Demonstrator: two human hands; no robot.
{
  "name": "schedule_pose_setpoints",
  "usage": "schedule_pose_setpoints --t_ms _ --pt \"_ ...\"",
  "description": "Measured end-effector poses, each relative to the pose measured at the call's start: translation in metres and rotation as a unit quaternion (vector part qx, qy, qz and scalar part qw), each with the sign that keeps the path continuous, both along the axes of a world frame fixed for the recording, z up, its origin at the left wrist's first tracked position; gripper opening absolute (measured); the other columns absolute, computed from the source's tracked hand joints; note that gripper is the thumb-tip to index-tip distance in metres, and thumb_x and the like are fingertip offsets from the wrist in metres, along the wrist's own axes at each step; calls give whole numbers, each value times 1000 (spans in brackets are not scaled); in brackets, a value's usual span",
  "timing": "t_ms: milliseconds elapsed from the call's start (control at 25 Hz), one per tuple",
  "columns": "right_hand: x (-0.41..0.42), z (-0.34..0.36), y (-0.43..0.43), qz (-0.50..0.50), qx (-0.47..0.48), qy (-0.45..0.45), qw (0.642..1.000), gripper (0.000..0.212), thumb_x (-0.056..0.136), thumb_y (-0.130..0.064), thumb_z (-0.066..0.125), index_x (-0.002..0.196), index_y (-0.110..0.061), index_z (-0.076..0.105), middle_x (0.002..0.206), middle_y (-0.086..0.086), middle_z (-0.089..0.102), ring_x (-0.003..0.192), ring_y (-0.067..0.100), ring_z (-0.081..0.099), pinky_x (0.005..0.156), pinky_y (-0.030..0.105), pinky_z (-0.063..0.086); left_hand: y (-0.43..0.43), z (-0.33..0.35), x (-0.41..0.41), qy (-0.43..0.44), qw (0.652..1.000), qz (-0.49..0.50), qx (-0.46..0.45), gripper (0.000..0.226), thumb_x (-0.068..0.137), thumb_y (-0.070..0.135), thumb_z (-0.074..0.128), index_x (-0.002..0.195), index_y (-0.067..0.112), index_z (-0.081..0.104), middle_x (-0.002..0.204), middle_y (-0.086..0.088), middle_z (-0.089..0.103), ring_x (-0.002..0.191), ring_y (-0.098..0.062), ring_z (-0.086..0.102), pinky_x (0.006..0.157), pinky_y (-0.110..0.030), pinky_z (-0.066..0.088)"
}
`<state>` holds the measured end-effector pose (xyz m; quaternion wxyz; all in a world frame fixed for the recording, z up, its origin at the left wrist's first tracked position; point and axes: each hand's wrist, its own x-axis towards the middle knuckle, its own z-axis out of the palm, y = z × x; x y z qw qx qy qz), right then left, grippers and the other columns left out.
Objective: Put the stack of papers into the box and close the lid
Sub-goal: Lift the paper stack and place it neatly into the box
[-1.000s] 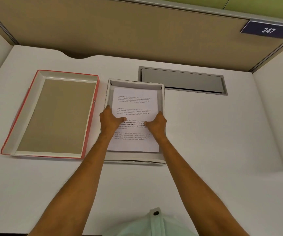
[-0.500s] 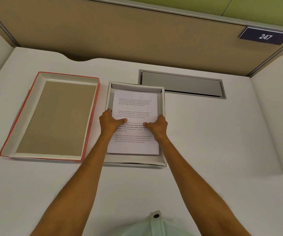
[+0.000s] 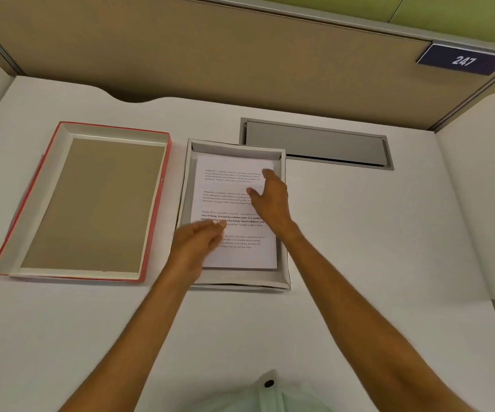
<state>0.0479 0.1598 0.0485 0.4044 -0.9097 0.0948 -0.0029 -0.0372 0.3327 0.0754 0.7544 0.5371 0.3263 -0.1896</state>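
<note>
The stack of white printed papers [image 3: 231, 200] lies flat inside the shallow white box [image 3: 283, 275] in the middle of the desk. The red-edged lid [image 3: 154, 203] lies upside down to the left of the box, its brown inside facing up. My left hand [image 3: 198, 242] hovers blurred over the lower left of the papers, fingers loose, holding nothing. My right hand [image 3: 270, 197] rests on the upper right part of the top sheet, fingers spread flat.
A grey metal cable hatch [image 3: 314, 144] is set into the desk behind the box. Beige partition walls enclose the desk at the back and sides, with a sign reading 247 [image 3: 463, 59] at top right. White desk surface [image 3: 374, 248] extends to the right.
Both hands have let go of the papers' sides. My right hand slid up toward the far right corner of the sheet; my left hand pulled back and down to the lower left.
</note>
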Motion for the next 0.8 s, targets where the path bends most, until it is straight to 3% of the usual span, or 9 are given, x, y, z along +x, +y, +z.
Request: schedule_pose_setpoints --t_ms 80,160,280,520,800 --pt "27 6 -1 68 -46 11 997 52 91 -15 65 138 -3 45 137 14 55 126 28 51 104 31 40 -6 2 -20 147 968 48 -196 32 86 0 70 117 -6 62 108 -22 63 118 -35 61 84 -42 61" --pt "53 10 -3 152 -122 30 980 51 92 -14 62 139 -7 45 141 13 53 129 29 49 108 36 39 -14 0 -34 200 941 74 -263 40 88 -4 66 126 3 59 127 -26 52 125 -42 54 95 -51 56" --pt "85 11 -6 237 -194 53 951 51 93 -12 58 142 -9 45 145 11 49 134 29 46 111 38 37 -18 1 -37 208 934 77 -281 41 87 -4 67 123 14 61 135 -29 51 129 -46 49 106 -60 45" --pt "127 7 -16 258 -153 135 944 47 91 2 51 137 -6 49 139 12 54 129 30 50 111 37 40 -24 -8 -25 211 932 56 -289 23 90 -2 65 105 14 65 127 -20 63 125 -46 54 108 -64 40" --pt "142 -6 -11 296 -148 179 926 42 95 1 38 133 -8 56 137 13 55 124 32 51 107 39 42 -24 -32 -21 243 927 79 -275 30 87 -5 67 111 13 64 128 -26 62 120 -48 57 107 -61 44"
